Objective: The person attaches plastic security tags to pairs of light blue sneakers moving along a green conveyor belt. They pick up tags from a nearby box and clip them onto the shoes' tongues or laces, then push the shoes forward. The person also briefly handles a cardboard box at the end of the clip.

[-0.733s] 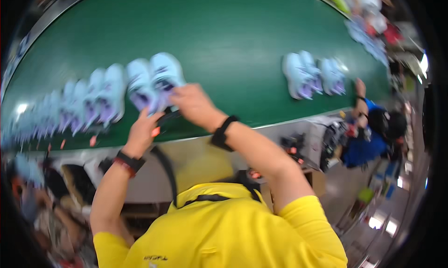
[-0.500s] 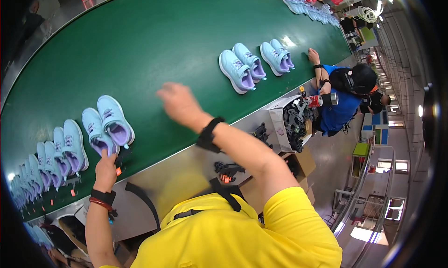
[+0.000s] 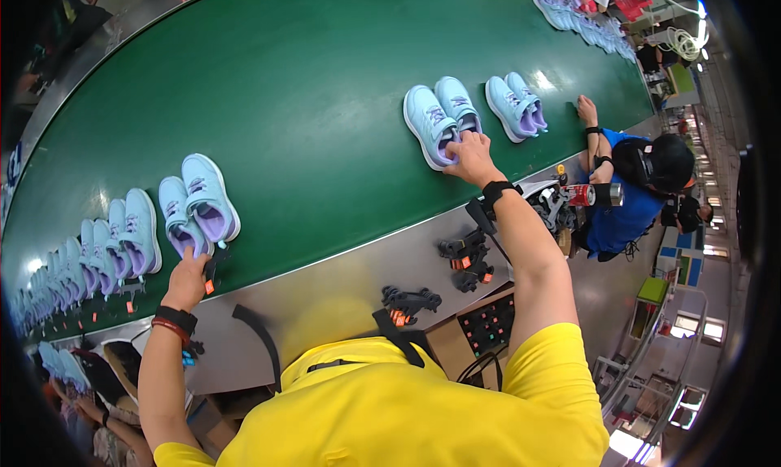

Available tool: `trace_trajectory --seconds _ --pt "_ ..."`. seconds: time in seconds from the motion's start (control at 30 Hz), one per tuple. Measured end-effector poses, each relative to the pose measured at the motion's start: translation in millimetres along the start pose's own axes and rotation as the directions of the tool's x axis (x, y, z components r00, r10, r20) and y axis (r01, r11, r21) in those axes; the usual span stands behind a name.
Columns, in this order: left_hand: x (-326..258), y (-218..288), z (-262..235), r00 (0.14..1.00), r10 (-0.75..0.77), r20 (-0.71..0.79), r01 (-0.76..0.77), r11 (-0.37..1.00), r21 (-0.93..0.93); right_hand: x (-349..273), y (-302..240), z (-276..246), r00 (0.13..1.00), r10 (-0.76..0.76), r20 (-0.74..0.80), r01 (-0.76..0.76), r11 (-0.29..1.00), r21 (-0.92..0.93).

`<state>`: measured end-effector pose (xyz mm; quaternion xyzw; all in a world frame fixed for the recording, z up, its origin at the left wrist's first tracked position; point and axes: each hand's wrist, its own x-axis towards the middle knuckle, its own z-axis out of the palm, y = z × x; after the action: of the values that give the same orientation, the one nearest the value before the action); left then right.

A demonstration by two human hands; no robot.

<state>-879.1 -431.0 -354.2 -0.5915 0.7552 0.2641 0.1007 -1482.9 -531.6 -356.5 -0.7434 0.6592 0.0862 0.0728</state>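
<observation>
Head view: Looking down at a long green table (image 3: 317, 101) with light blue shoes on it.
Left hand: The left hand (image 3: 185, 284) is at the back of one shoe in the left pair (image 3: 207, 197), with its fingers touching the heel. I cannot tell if it is gripping tight.
Left pair: The two shoes sit side by side on the table, toes pointing away from the person, with purple inside.
Black hook: A small black hook (image 3: 216, 262) with an orange tag (image 3: 209, 287) is just beside the left hand.
Right hand: The right hand (image 3: 473, 159) is grasping the right pair (image 3: 438, 127) by the heels, with its fingers dipped into the shoe openings.
Right pair: These shoes are on the table too, well apart from the left pair.
Next to it: A third pair (image 3: 511, 109) sits near the right pair, a bit farther right.
Long row: Many more shoes stand in a row (image 3: 122, 231) along the left.
Wrists: Black bands are on both, and a red one (image 3: 169, 329) is on the left.
Gray ledge: More black hooks (image 3: 411, 300) with orange tags lie close to the yellow shirt (image 3: 423, 410).
Other person: Someone in a blue shirt (image 3: 618, 223) has a hand (image 3: 586, 109) at the table, near a red can (image 3: 580, 194).
</observation>
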Motion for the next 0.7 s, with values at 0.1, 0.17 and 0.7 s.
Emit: trace_trajectory --seconds 0.1,0.17,0.7 --pt "-2 2 4 1.000 -0.024 -0.012 0.024 1.000 0.001 -2 -42 14 0.985 -0.001 -0.172 0.024 0.991 0.132" --pt "-4 1 7 0.999 -0.035 -0.023 0.035 0.999 -0.033 -1 -86 18 0.957 0.002 -0.291 0.054 0.981 0.186" --pt "-8 108 11 0.876 0.094 -0.473 -0.211 0.956 -0.203 -99 -152 -13 0.920 -0.393 0.004 0.300 0.709 0.638"
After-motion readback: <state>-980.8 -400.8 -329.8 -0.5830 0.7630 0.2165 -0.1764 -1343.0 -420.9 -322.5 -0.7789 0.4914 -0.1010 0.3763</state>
